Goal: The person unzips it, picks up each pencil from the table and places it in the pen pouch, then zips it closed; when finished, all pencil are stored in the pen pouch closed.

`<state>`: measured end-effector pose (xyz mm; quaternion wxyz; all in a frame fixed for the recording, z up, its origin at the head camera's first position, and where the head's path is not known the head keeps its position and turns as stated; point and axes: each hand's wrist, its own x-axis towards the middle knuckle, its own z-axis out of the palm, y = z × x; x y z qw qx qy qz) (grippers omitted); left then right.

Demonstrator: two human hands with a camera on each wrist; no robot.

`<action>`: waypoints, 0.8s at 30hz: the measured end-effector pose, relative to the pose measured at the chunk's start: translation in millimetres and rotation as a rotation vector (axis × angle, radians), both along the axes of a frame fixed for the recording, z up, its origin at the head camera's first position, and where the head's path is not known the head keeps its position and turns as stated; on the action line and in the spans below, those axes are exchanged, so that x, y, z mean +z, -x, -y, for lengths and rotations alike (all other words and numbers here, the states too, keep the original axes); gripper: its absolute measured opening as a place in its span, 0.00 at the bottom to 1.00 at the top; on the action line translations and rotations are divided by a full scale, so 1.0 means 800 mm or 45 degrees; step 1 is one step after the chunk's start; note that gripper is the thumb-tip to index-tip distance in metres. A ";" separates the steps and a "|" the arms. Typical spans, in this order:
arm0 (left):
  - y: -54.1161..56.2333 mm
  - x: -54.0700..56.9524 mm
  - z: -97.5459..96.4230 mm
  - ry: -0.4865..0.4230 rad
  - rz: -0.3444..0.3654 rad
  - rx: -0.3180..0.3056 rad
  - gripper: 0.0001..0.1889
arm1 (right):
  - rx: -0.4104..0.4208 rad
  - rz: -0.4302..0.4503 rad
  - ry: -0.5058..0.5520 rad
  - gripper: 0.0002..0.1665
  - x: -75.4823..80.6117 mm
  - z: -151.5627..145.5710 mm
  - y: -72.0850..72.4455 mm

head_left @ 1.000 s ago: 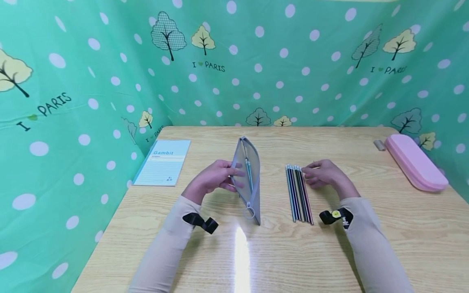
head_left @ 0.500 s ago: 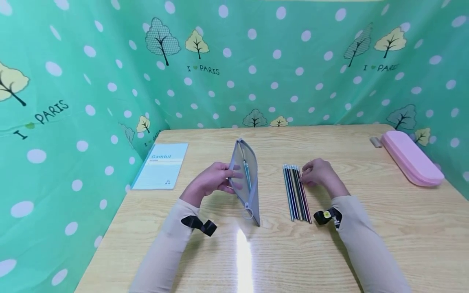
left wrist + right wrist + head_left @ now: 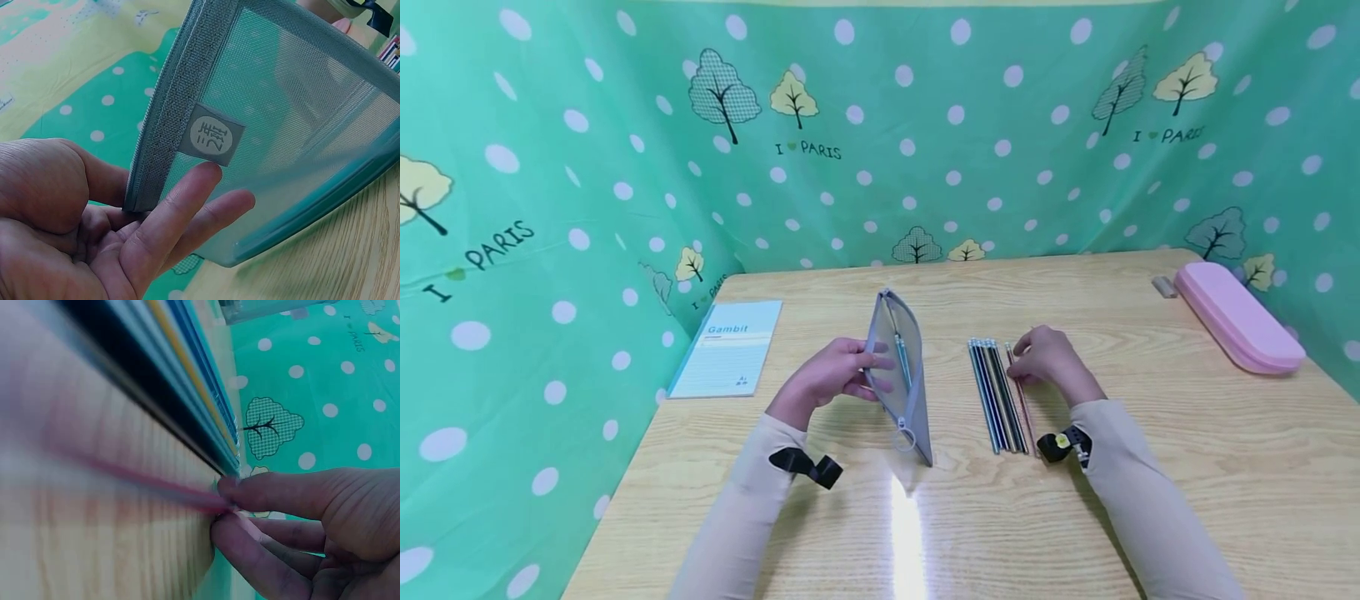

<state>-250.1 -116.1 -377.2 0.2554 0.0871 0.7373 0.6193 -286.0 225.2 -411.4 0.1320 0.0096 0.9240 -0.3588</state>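
Parting one pencil from its row looks like the step in hand. From the head view, the left hand (image 3: 838,369) grips the near-left edge of a grey mesh pouch (image 3: 913,392), which stands on the tabletop (image 3: 820,533) with its mouth spread and a few blue pencils (image 3: 903,360) inside. To the right of it lies a row of pencils (image 3: 997,396), side by side. The right hand (image 3: 1047,358) has its fingertips at the upper end of a reddish pencil (image 3: 1024,408), which lies just beside that row with a thin gap between. A notebook (image 3: 726,348) is at the far left; a pink case (image 3: 1238,318) and a small grey block (image 3: 1164,287) are at the far right.

The left wrist view shows thumb and finger pinching the pouch's woven border, while two other fingers reach out across the mesh near a sewn label (image 3: 210,135).

In the right wrist view, thumb and fingertip meet narrowly around the reddish pencil's end; much of its length is blurred. The next move seems to call for keeping that pinch firm, lifting the pencil without disturbing its neighbours, and bringing it to the pouch's mouth, held wide.
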 end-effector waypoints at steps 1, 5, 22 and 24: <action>0.000 0.000 0.000 -0.002 0.001 0.002 0.25 | 0.000 0.002 0.008 0.30 0.000 0.000 0.000; -0.001 -0.002 0.002 -0.006 0.010 0.004 0.25 | 0.024 0.044 0.029 0.27 -0.002 -0.005 0.002; 0.000 -0.001 0.003 -0.005 -0.008 -0.005 0.25 | 0.011 0.067 0.566 0.35 0.018 -0.019 0.002; 0.000 -0.001 0.004 -0.003 -0.008 -0.007 0.25 | 0.005 0.080 0.636 0.37 0.020 -0.019 0.002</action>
